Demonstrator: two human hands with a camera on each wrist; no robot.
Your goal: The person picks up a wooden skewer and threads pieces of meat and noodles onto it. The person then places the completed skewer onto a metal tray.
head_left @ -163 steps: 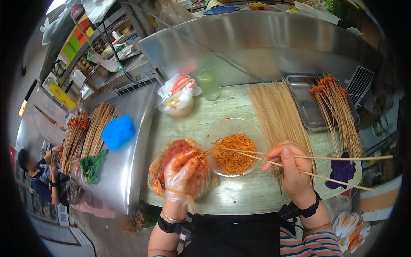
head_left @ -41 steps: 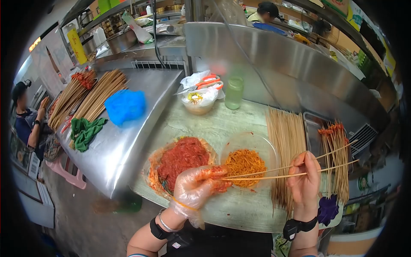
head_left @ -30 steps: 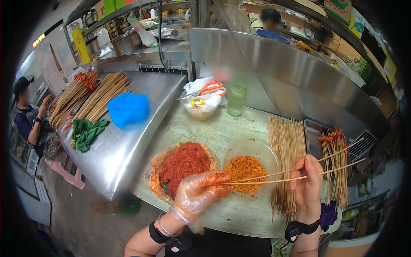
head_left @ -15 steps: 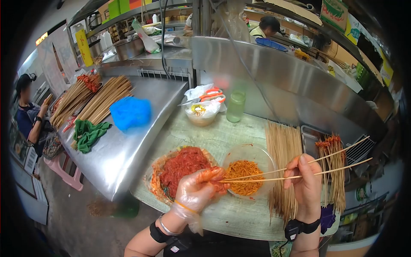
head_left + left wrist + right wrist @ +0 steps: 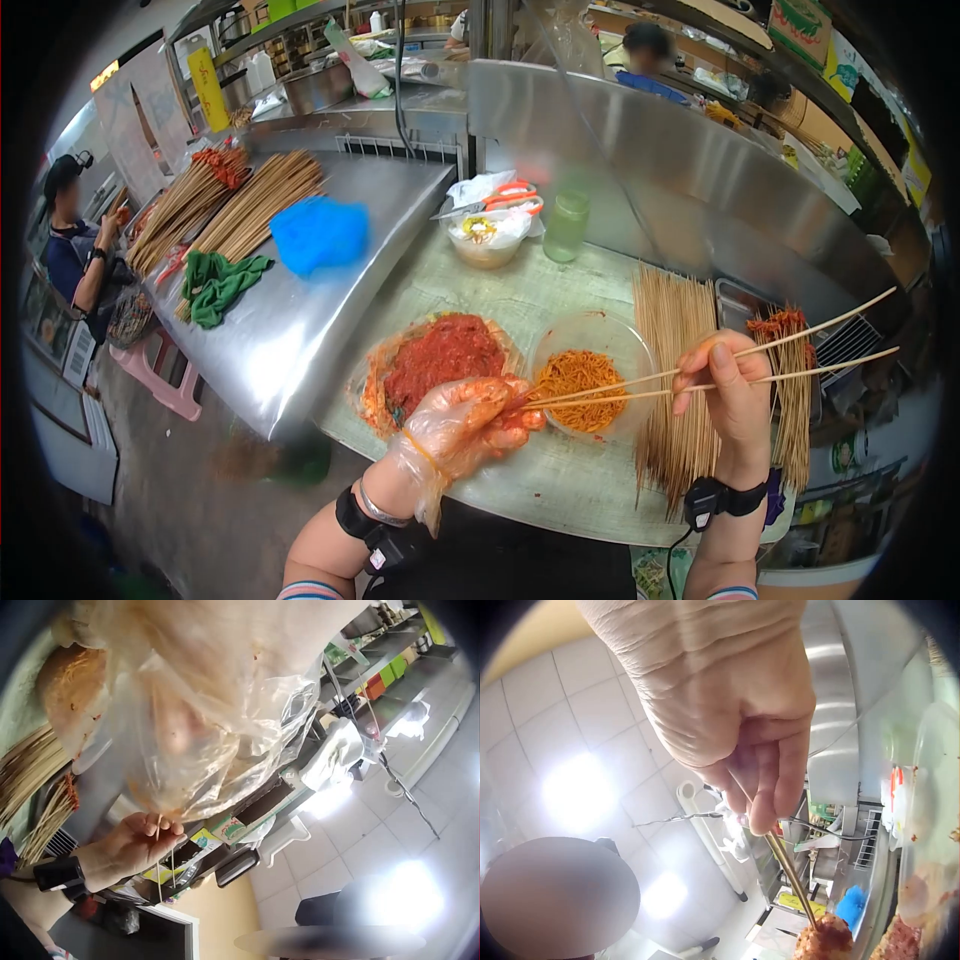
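My left hand (image 5: 465,425) wears a clear plastic glove with a yellow band at the wrist, its fingers smeared red. It pinches the near ends of two thin bamboo skewers (image 5: 830,368), and those ends are hidden among the fingertips. My bare right hand (image 5: 730,390) grips the same skewers farther along, keeping their far ends spread apart. Behind the left hand lies a mound of red, wet chopped food (image 5: 445,355) in a plastic bag. Orange shreds (image 5: 580,390) fill a clear round bowl (image 5: 645,345) beyond the fingertips. In the right wrist view the skewers (image 5: 795,881) run down into the smeared fingertips.
Loose bamboo skewers (image 5: 675,400) lie right of the bowl. Beyond them, red-tipped skewers (image 5: 790,400) rest across a clear tray (image 5: 735,292). A bowl with scissors (image 5: 490,235) and a green glass (image 5: 567,225) stand at the back. Left is a steel table (image 5: 300,330); another person (image 5: 80,250) works there.
About five seconds ago the left hand was over the red food with its fingers up. Now it points right, pinching the skewer ends. Over the last second the skewers' far ends have risen.
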